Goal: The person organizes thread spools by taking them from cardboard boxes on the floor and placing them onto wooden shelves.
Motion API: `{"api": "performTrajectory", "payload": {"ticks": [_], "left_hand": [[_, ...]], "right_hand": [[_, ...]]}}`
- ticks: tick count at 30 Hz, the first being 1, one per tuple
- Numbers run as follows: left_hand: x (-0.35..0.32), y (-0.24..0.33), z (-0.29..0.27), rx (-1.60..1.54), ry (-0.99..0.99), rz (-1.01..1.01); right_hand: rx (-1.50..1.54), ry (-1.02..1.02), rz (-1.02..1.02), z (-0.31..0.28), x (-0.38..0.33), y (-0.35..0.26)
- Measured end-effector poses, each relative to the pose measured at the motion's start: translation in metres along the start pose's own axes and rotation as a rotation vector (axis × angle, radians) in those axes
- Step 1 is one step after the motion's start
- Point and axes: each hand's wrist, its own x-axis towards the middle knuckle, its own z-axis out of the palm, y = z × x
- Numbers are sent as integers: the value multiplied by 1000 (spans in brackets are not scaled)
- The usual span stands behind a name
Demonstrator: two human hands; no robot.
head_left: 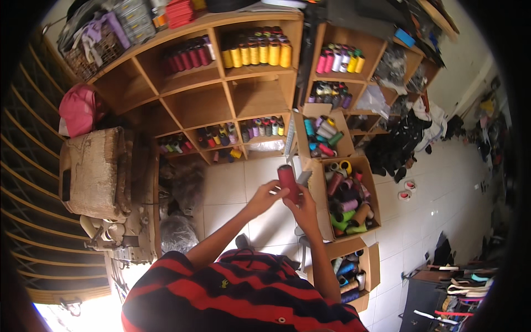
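A dark red thread spool (287,180) is upright in front of my chest, above the tiled floor. My right hand (302,208) grips its lower end from the right. At its left side my left hand (270,196) is closed, with fingertips against the thread. Just right of the spool shows a small grey piece (303,177) whose kind I cannot make out. To the right of my hands stands an open cardboard box (375,193) full of mixed-colour thread spools (348,205).
A wooden cubby shelf (221,77) ahead holds yellow spools (260,54) and dark red spools (188,58). Another spool box (303,138) stands beyond, and one (374,268) nearer me. A sewing machine (113,232) is at left. Dark clothes (395,141) lie at right.
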Motion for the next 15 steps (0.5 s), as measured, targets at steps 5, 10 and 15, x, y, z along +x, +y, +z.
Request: {"api": "performTrajectory", "payload": {"ticks": [5, 10, 15], "left_hand": [[3, 29, -125, -10, 201, 142], [17, 46, -219, 10, 357, 272], [36, 83, -270, -98, 400, 141]], "right_hand": [[243, -60, -18, 114, 86, -30], [323, -229, -93, 190, 149, -70], [380, -208, -58, 232, 206, -66]]}}
